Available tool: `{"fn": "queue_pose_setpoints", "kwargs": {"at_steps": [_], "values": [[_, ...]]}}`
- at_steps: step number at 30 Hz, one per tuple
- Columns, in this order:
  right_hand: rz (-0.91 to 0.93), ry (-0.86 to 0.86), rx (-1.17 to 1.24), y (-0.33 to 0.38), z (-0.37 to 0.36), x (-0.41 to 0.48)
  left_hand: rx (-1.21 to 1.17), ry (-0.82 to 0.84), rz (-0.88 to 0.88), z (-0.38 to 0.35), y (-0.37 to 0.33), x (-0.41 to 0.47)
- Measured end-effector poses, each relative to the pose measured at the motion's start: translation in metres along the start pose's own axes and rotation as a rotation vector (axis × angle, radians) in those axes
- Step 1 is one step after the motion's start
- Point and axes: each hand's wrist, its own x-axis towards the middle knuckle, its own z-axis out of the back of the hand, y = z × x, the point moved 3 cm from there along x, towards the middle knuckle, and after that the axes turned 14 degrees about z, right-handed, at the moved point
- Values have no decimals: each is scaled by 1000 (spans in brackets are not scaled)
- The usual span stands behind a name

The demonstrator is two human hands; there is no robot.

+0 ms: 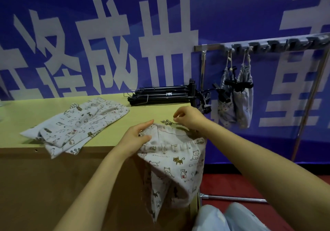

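Trousers [175, 161] hang off the desk [26, 116] edge, waistband pinched in your left hand [137, 137]; right hand [189, 120] hovers curled by the metal clips [167, 122], whether it holds anything I cannot tell. Pull that waistband flat and taut before clipping.

Entry: one person at the worktable, of whom only the arms and lap show.

Hands: left hand [137, 137] and right hand [191, 120], both bare.

Arms: left forearm [92, 182] and right forearm [259, 161], bare along all their visible length. Any sleeve ends lie beyond the lower and right edges.

Legs: pale blue trousers [210, 220] of a washed, denim-like cloth. They show as two rounded shapes at the bottom edge, parted by a narrow darker fold. The cloth is blurred, so seams, pockets and stitching cannot be made out.
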Motion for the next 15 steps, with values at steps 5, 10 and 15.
{"fn": "queue_pose_setpoints", "kwargs": {"at_steps": [5,10,15], "values": [[-75,-105,-60,-17,-28,29,11,-20,-1,0,2,6],[-34,-119,-105,-23,-31,31,37,-11,12,1,3,10],[-10,-92,-236,-20,-32,31,25,-12,28,2,4,11]]}}
